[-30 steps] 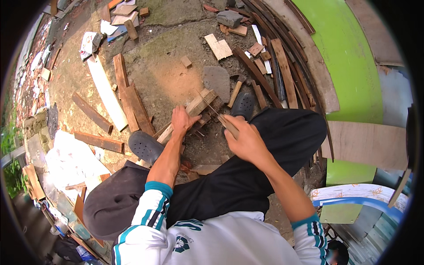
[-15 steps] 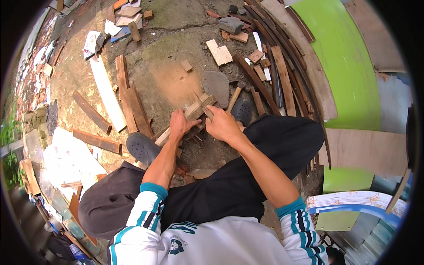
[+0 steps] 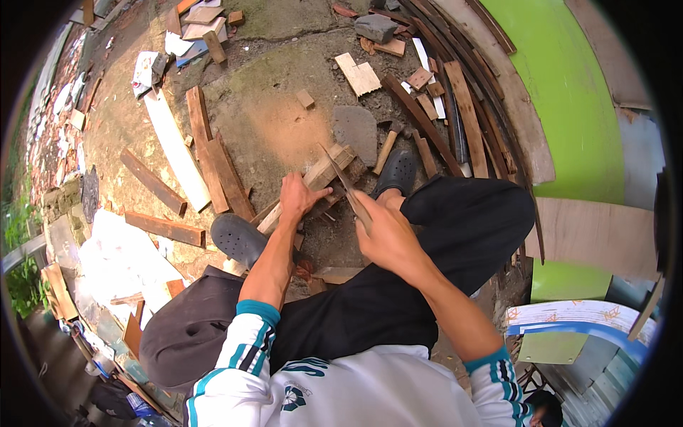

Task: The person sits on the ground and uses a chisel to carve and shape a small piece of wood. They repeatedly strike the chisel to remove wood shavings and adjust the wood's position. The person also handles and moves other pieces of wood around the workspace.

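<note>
In my right hand (image 3: 388, 235), the fingers are closed around the handle of a hand saw (image 3: 341, 174). Its narrow blade crosses a length of wood (image 3: 318, 175), near the far end. My left hand (image 3: 299, 196) grips that wood just left of the blade, thumb stretched along the near side. The wood's underside is mostly hidden. Beside my right shoe stands a hammer with a wooden handle (image 3: 385, 152). Reddish sawdust (image 3: 293, 132) is spread on the ground past the wood, with a small wood offcut (image 3: 305, 99) at its far edge.
Brown boards (image 3: 220, 171) and a pale plank (image 3: 174, 146) lie to the left. Long strips (image 3: 469, 117) are heaped on the right, beside a green panel (image 3: 569, 92). A grey stone (image 3: 376, 28) sits at the back. My dark clogs (image 3: 238, 238) flank the wood.
My right hand has drawn the saw back toward me and to the right, baring more of the blade. My left hand keeps its hold on the wood. The whole view has shifted slightly.
</note>
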